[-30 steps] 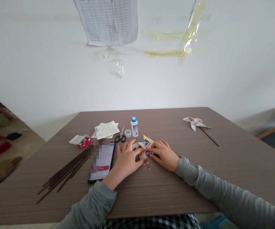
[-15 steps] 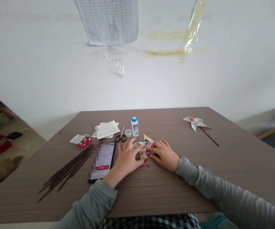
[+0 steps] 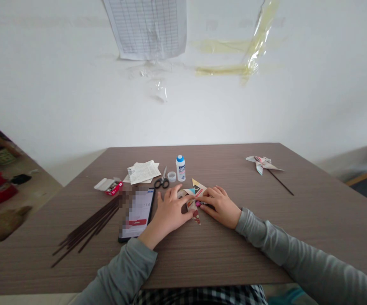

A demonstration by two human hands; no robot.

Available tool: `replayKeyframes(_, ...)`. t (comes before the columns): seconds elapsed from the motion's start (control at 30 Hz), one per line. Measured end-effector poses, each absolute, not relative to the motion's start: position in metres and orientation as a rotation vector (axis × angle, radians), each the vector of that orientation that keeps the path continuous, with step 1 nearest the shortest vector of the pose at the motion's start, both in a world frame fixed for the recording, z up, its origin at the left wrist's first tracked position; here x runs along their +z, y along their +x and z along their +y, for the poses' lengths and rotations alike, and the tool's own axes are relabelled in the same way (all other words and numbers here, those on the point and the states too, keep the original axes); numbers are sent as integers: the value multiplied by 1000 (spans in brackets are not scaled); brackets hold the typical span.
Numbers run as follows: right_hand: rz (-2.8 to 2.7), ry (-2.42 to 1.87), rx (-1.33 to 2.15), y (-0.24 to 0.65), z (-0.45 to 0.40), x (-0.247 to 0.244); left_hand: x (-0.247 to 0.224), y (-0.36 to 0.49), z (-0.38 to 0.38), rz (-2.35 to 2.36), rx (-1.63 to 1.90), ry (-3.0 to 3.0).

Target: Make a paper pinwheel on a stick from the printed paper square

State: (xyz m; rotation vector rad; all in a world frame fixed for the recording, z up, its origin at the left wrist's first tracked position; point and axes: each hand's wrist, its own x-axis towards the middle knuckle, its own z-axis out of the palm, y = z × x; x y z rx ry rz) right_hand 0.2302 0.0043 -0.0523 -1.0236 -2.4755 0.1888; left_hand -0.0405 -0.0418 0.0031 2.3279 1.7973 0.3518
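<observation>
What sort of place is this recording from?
Probably a room used for paper crafts: the table holds a paper pinwheel on a stick, a glue bottle, scissors and a bundle of thin sticks.

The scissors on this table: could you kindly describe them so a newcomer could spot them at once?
On the brown table, find the phone. Just beyond its far end, small scissors lie between the loose papers and the white bottle; their black finger loops and silver blades set them apart.
</observation>
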Motion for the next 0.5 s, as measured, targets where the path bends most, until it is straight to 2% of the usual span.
replayKeyframes(0.5, -2513, -1099, 240, 226, 1, -45, 0, -40, -44, 1775, 479, 2323)
